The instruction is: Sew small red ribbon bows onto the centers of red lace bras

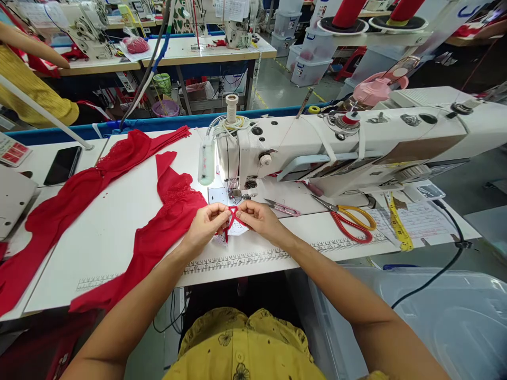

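Red strip (233, 215): folded into a small crossed shape at the table's front edge, just before the presser foot (234, 196); whether it is one length or two, I cannot tell.
Left hand (203, 226): thumb and forefinger pinching the strip's left side.
Right hand (259, 220): thumb and fingertips pinching its right side.
Crossing done well: I would keep both pinches close to the overlap, hold light, even tension, and stop the strip twisting.
White patterned piece (238, 229): one, beneath the strip; best kept flat.
Sewing machine (285, 137): one at this table, behind the hands.
Cutting tools: one pair of pink thread snips (283, 208), one pair of scissors (350, 221) with red and yellow loops.
Tape measure (399, 228): one, yellow, right of the scissors.
Lace-trimmed red garments: two, left (91, 184) and nearer (170, 206).
Red thread cones (348, 13): two, upper right.
Phone (63, 164): one, far left.
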{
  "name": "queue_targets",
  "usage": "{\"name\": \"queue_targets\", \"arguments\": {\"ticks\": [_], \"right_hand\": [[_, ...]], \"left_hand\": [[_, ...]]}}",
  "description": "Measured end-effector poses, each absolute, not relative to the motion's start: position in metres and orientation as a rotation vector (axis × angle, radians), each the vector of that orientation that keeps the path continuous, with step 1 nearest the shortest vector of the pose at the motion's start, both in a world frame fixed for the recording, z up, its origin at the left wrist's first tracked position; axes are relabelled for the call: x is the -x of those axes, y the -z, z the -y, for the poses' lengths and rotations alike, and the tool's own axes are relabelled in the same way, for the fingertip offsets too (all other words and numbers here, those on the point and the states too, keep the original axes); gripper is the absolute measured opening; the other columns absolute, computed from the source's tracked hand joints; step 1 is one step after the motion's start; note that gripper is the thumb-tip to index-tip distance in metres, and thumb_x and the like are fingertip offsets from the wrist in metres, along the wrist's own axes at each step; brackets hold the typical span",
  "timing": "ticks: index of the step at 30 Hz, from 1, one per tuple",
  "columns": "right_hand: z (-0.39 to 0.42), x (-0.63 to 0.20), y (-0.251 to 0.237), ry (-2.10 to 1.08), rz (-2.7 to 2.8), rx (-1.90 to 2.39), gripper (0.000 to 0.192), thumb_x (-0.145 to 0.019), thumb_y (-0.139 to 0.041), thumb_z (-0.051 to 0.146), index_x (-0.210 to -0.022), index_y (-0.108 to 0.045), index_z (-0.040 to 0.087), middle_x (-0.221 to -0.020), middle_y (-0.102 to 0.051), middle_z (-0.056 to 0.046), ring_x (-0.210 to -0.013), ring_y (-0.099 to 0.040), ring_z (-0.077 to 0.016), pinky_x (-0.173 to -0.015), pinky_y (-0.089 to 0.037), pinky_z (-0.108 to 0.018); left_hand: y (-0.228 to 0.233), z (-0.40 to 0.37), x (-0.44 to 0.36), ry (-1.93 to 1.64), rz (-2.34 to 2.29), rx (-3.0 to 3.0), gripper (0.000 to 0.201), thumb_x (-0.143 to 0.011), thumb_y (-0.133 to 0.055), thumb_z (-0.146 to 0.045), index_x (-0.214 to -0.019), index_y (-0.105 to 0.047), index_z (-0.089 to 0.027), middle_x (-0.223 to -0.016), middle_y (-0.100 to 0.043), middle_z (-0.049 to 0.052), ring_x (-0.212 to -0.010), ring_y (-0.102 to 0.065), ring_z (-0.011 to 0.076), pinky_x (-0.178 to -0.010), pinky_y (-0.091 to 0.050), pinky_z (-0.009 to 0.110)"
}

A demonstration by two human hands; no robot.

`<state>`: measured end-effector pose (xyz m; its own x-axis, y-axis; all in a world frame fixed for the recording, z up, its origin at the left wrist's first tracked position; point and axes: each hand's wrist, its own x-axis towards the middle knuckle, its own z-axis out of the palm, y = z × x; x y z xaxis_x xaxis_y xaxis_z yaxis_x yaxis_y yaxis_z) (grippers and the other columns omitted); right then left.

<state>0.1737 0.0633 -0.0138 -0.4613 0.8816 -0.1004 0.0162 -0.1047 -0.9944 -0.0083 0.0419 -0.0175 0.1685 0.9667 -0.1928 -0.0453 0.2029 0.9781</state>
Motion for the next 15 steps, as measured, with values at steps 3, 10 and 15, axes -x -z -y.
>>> {"name": "queue_targets", "arguments": {"ticks": [3, 10, 15], "right_hand": [[-0.063, -0.174, 0.014, -1.637, 1.504, 1.001, 0.029, -0.085, -0.066, 0.046, -0.080, -0.056, 0.019, -0.066, -0.047, 0.005, -0.058, -0.042, -0.0089, -0.054, -0.032, -0.025], [-0.064, -0.174, 0.022, -1.557, 1.558, 1.013, 0.024, -0.087, -0.064, 0.041, -0.083, -0.057, 0.019, -0.072, -0.053, 0.003, -0.061, -0.048, -0.0100, -0.057, -0.037, -0.025], [-0.065, -0.173, 0.025, -1.450, 1.580, 1.028, 0.019, -0.087, -0.062, 0.037, -0.086, -0.058, 0.019, -0.077, -0.057, 0.001, -0.068, -0.053, -0.0119, -0.062, -0.042, -0.026]], "left_hand": [[0.018, -0.042, 0.008, -0.976, -1.132, -1.082, 0.027, -0.083, -0.071, -0.041, -0.081, -0.062, -0.016, -0.060, -0.051, -0.003, -0.053, -0.043, 0.0071, -0.049, -0.036, 0.019], [0.018, -0.043, 0.008, -0.971, -1.147, -1.080, 0.028, -0.082, -0.071, -0.042, -0.081, -0.063, -0.015, -0.062, -0.053, -0.003, -0.054, -0.045, 0.0072, -0.049, -0.037, 0.019], [0.017, -0.041, 0.007, -0.941, -1.142, -1.098, 0.028, -0.083, -0.071, -0.041, -0.079, -0.062, -0.015, -0.061, -0.052, -0.003, -0.053, -0.043, 0.0066, -0.049, -0.035, 0.019]]}}
